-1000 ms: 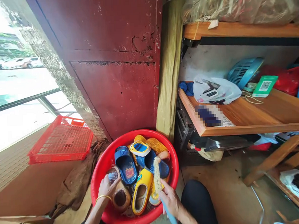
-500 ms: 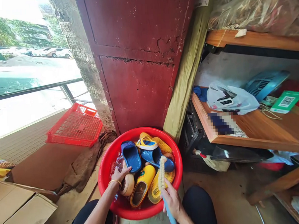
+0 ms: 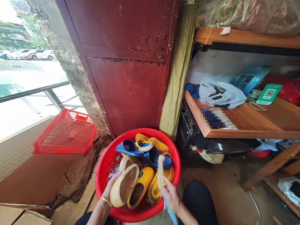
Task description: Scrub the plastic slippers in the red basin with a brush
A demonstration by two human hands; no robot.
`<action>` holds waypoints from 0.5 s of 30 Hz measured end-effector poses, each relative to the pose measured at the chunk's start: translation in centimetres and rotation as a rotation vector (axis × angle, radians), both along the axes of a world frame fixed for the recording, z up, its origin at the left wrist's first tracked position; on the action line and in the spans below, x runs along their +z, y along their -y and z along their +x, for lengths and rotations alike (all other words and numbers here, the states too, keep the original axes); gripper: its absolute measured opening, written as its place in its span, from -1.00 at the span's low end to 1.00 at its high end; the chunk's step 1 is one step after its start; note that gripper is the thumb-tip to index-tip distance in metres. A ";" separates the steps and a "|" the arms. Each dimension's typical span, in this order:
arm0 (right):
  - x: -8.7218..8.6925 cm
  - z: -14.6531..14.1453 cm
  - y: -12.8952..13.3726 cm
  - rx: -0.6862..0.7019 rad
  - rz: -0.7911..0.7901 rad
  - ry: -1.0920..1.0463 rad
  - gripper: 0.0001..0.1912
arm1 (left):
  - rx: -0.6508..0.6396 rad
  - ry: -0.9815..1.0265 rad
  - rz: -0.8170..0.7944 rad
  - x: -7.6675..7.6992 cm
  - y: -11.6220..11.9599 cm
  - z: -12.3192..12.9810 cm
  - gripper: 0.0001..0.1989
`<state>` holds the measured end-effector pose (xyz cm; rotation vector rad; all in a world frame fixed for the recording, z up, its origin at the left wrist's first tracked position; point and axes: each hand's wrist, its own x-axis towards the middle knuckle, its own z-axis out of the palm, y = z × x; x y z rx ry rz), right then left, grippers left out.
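Strong daylight was admitted through the window (image 3: 21, 73) at left, and the ground outside was washed out by glare. Soft, even light was cast indoors, with weak shadows. Small glints were caught inside the red plastic basin (image 3: 99, 184), and wide-angle bending was seen toward the frame edges.

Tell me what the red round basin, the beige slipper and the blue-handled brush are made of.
The red round basin looks like moulded plastic: glossy, smooth rim. The beige slipper seems matte moulded foam or rubber, seamless in one piece. The blue-handled brush has a glossy, probably plastic handle; its pale bristles could be synthetic or natural, unclear which.
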<state>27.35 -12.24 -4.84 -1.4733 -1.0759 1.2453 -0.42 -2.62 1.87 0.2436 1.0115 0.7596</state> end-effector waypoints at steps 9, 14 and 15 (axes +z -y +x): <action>1.1 -0.9 -1.3 -0.045 0.001 0.115 -0.32 | 0.052 0.144 0.052 -0.1 0.4 2.2 -0.37; 6.7 -2.7 -3.9 0.014 0.207 0.343 -0.57 | 0.059 0.025 0.036 1.0 -0.8 4.1 -0.36; 8.5 -3.5 -4.7 0.055 0.245 0.391 -0.58 | 0.056 -0.002 0.022 1.0 -1.0 4.0 -0.35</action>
